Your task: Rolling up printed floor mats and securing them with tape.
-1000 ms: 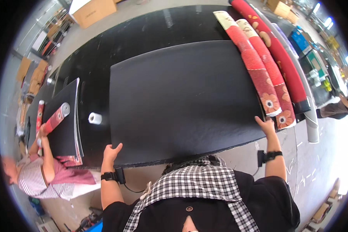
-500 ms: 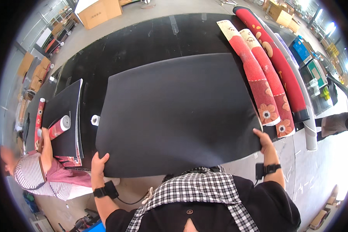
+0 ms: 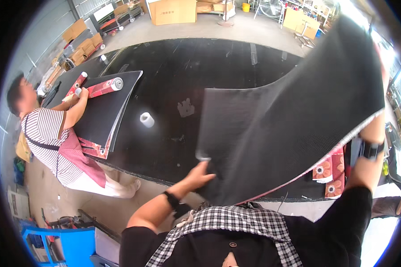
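Note:
A large floor mat (image 3: 272, 129), black backing toward me, is bent and raised high at its right side. A pale and reddish edge shows along its lower right border. My left hand (image 3: 199, 176) is closed at the mat's lower left corner, slightly blurred, thumb over the black face. My right forearm reaches up behind the mat's raised side; the hand itself is hidden, and the mat hangs from there. Below the lifted mat, rolled red flowered mats (image 3: 329, 171) show in part on the black table (image 3: 173, 129).
A white roll (image 3: 147, 119) stands left of the mat. At the left, a co-worker (image 3: 53, 138) handles a rolled red mat (image 3: 103, 87) over stacked black-backed mats (image 3: 104, 107). A blue frame (image 3: 60, 244) is at lower left. Cardboard boxes (image 3: 172, 12) stand beyond the table.
The mat has gone from lying nearly flat to steeply raised on the right. My right arm has moved up and outward, and my view has turned right-to-left, showing more of the co-worker.

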`<state>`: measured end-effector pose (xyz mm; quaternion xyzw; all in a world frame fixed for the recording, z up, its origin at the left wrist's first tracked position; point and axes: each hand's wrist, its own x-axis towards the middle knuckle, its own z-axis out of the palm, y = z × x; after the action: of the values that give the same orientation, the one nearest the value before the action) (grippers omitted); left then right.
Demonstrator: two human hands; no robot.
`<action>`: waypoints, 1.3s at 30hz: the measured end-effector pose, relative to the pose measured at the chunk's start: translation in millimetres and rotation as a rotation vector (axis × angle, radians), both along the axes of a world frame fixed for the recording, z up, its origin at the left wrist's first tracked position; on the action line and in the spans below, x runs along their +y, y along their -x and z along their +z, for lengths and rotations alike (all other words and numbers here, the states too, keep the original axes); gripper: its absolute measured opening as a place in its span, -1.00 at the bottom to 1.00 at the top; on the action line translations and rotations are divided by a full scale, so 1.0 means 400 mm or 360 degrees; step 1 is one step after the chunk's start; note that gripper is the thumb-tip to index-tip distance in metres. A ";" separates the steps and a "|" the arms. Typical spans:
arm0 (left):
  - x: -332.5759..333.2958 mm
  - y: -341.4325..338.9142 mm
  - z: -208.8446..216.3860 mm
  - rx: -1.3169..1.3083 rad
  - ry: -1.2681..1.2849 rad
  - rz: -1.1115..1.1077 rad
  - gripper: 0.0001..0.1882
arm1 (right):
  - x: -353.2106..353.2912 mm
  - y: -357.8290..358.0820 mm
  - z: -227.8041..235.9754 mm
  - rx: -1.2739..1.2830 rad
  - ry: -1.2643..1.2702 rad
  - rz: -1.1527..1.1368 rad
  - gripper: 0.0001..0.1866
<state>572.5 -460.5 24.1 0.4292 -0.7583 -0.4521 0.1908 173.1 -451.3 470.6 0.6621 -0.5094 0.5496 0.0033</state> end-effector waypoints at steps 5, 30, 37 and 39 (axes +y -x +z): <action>0.008 0.373 0.150 0.0577 -0.1199 -0.0700 -0.33 | -0.272 -0.483 0.005 -0.0416 -0.0071 0.1444 -0.70; -0.170 -0.161 0.067 0.1064 -0.0664 0.1661 -0.60 | 0.451 0.112 -1.161 -0.1002 -0.1338 -0.0960 -0.10; -0.129 -0.526 -0.087 0.0934 -0.1139 0.1863 -0.67 | 0.435 0.036 -1.062 -0.3169 -0.1052 -0.0412 -0.39; -0.107 -0.596 -0.187 0.0807 -0.0948 0.1947 -0.69 | 0.395 -0.007 -1.020 -0.2845 -0.0945 -0.0483 -0.49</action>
<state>810.9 -503.3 -50.5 0.6922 -0.1595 -0.5375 0.4545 175.7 -293.4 62.8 -0.1025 -0.5227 0.6942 -0.4842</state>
